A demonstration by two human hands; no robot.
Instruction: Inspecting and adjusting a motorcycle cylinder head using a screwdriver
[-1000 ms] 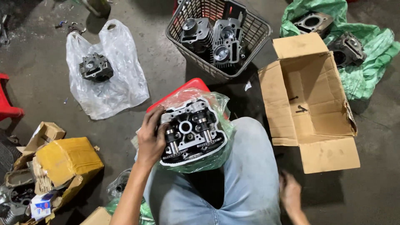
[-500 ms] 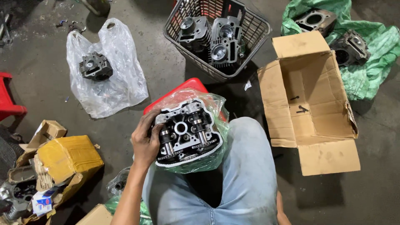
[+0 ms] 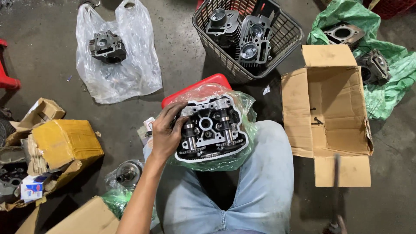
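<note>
The left hand (image 3: 165, 135) curls half-closed around the left edge of the cylinder head (image 3: 211, 128) resting in a green bag (image 3: 242, 158) on the lap; the right hand (image 3: 336, 226) is mostly out of view, its grip unclear.

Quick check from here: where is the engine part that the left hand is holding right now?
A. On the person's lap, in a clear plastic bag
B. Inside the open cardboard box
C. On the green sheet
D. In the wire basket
A: the left hand grips the cylinder head, which sits in a clear plastic bag on the person's jeans-clad lap.

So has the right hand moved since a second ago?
Yes. It sat beside the right knee below the open cardboard box; now the right hand is at the frame's bottom edge, apparently gripping a thin blurred rod.
</note>
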